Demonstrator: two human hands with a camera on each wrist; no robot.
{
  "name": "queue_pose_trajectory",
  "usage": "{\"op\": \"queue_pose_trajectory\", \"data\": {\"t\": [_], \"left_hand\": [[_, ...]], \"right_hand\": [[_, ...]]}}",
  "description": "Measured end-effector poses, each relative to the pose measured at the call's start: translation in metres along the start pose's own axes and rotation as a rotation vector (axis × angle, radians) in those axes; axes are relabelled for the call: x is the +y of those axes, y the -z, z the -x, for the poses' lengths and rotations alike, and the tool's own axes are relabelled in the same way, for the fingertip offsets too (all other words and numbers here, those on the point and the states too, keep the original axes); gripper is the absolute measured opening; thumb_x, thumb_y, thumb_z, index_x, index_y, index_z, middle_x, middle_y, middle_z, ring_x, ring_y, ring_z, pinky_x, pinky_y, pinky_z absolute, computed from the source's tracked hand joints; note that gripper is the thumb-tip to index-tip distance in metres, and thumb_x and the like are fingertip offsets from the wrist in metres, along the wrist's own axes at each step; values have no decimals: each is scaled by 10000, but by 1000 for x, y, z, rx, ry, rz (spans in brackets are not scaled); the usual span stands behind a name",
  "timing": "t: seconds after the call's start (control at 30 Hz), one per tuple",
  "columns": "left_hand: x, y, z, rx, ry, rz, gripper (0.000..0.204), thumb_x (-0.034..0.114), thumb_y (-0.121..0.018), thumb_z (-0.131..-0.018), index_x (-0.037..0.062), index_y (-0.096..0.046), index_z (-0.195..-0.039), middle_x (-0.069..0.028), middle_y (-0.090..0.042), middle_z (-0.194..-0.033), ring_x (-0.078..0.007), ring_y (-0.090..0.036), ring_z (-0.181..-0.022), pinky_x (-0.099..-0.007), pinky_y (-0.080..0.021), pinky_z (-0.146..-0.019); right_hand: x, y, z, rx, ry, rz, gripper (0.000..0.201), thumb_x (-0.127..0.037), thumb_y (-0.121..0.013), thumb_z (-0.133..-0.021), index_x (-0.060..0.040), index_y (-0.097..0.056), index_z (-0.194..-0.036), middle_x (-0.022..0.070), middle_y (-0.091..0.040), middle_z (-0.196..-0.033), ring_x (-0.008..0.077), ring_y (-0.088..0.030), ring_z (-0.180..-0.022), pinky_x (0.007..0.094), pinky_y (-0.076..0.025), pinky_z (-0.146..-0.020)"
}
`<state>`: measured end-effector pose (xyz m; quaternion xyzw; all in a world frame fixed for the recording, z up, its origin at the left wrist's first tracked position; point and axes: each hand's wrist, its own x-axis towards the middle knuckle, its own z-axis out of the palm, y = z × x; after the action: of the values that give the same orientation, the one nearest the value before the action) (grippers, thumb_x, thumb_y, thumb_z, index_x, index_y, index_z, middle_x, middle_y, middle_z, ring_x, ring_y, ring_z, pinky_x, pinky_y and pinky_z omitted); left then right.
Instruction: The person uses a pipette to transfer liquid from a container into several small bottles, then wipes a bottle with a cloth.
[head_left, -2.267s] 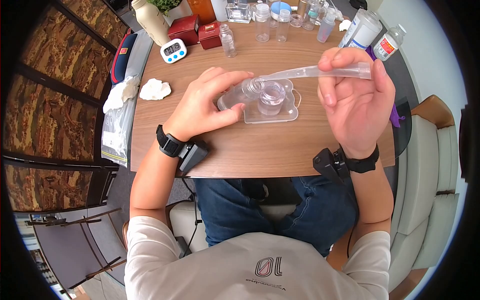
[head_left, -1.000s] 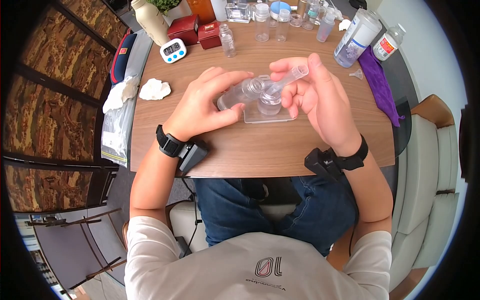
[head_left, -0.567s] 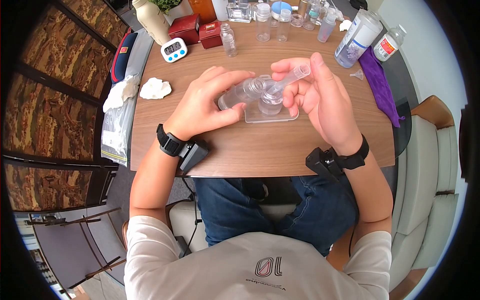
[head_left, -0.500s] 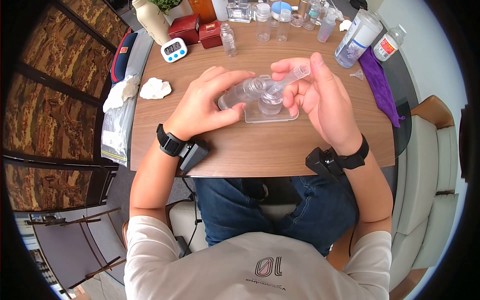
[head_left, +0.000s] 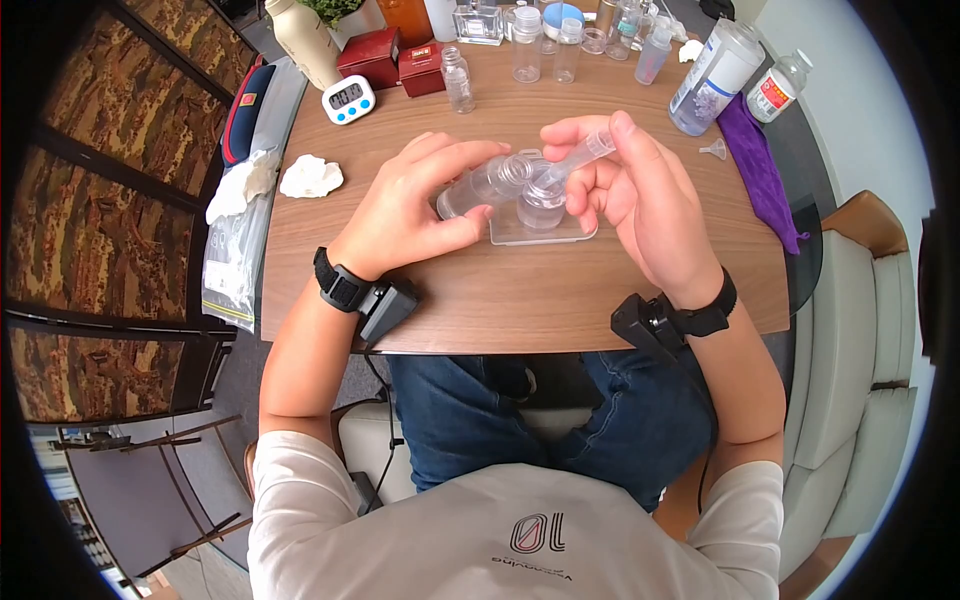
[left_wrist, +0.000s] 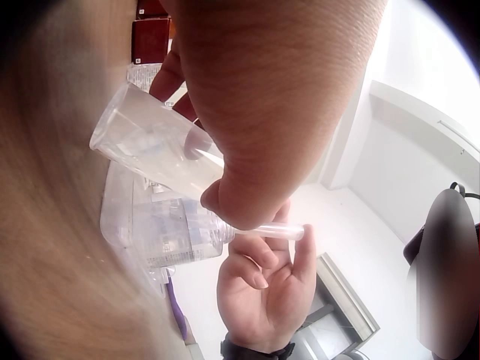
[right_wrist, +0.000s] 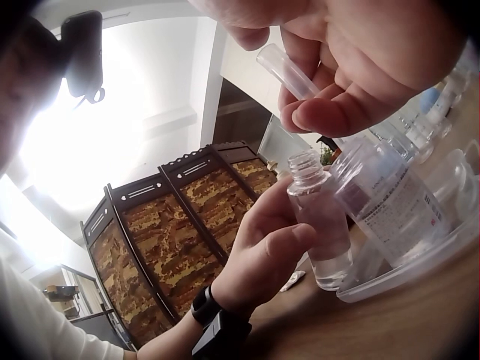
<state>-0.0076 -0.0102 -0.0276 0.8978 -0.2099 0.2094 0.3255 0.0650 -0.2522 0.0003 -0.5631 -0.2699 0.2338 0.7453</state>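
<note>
My left hand [head_left: 415,205] grips a clear plastic bottle [right_wrist: 324,221], uncapped and tilted in the head view, with some clear liquid at its bottom. Beside its neck a clear wide jar [head_left: 541,210] with a printed label stands on a shallow clear plastic tray [head_left: 545,241]. My right hand [head_left: 645,205] holds a tapered clear plastic tube [head_left: 585,155] between its fingers, slanting down to the jar's mouth. The thumb tip is right at the tube's upper end. The tube's lower tip is hidden at the jar's mouth.
Across the back stand a small clear bottle [head_left: 458,82], red boxes [head_left: 420,70], a white timer [head_left: 348,100] and several other bottles. On the right are a large labelled bottle [head_left: 715,80], a small funnel [head_left: 713,149] and a purple cloth [head_left: 765,185]. Crumpled tissue [head_left: 311,177] lies left.
The right hand has moved left, bringing the tube from the bottle's mouth to the jar. Most recently its thumb has shifted slightly onto the tube's upper end. The left hand stays put.
</note>
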Motion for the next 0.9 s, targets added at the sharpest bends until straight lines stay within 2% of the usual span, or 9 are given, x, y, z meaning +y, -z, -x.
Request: {"op": "queue_pose_trajectory", "data": {"t": [0.37, 0.43, 0.5, 0.67, 0.9], "left_hand": [[1, 1, -1, 2, -7, 2, 524, 111, -757, -731, 51, -693, -1248, -91, -647, -910, -211, -585, -802, -345, -514, -752], [1, 2, 0, 2, -4, -2, 522, 111, -755, -734, 52, -693, -1249, -92, -649, -915, -212, -585, -802, -345, -514, -753], [2, 3, 1, -29, 46, 7, 482, 188, -743, -774, 78, -690, -1240, -117, -682, -978, -298, -621, -918, -401, -527, -812], [1, 2, 1, -29, 40, 6, 478, 193, -742, -775, 74, -689, -1235, -116, -679, -971, -294, -619, -915, -401, -526, -806], [4, 3, -1, -27, 41, 2, 472, 174, -743, -769, 73, -692, -1227, -112, -690, -998, -283, -624, -915, -386, -533, -806]], "right_hand": [[-4, 0, 4, 22, 40, 27, 418, -277, -438, -1099, 64, -660, -1198, 85, -660, -973, 69, -564, -703, 212, -467, -589], [-16, 3, 7, 46, 92, 23, 440, -291, -419, -1096, 65, -659, -1190, 99, -671, -976, 64, -539, -675, 209, -424, -551], [-27, 11, 10, 71, 140, -27, 466, -313, -395, -1090, 63, -656, -1184, 105, -675, -982, 68, -521, -658, 212, -402, -538], [-32, 28, 10, 166, 342, -237, 549, -385, -315, -1063, 44, -633, -1192, 105, -683, -994, 105, -478, -614, 236, -366, -517], [-23, 21, 9, 51, 312, -310, 559, -396, -309, -1072, 45, -631, -1191, 116, -694, -994, 117, -491, -628, 249, -384, -536]]}}
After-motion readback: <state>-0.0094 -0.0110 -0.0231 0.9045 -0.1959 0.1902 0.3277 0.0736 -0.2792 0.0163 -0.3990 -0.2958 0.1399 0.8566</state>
